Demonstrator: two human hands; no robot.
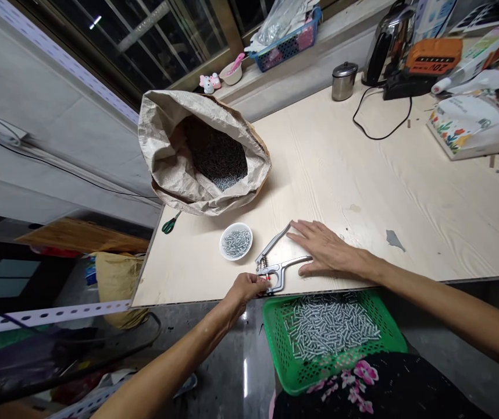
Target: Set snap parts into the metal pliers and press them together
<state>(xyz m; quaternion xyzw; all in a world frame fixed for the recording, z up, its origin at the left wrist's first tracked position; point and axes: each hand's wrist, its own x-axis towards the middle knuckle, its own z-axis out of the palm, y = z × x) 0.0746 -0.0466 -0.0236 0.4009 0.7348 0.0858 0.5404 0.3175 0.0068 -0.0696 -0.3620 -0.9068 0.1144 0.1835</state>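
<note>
Silver snap pliers [275, 259] lie on the pale wooden table [363, 192] near its front edge, handles spread apart. My right hand [325, 248] lies flat over the handles, fingers stretched out and touching them. My left hand [247, 287] is pinched at the pliers' jaw, fingers closed on something small I cannot make out. A small white bowl [236, 241] of small metal pieces sits just left of the pliers. A green plastic basket [332, 334] with many small metal pieces rests on my lap below the table edge.
A large open paper sack [201, 154] of dark metal pieces stands at the table's left rear. Green-handled scissors [171, 223] lie at the left edge. A kettle [389, 41], steel canister [344, 80], black cable [382, 125] and boxes [471, 125] crowd the back right.
</note>
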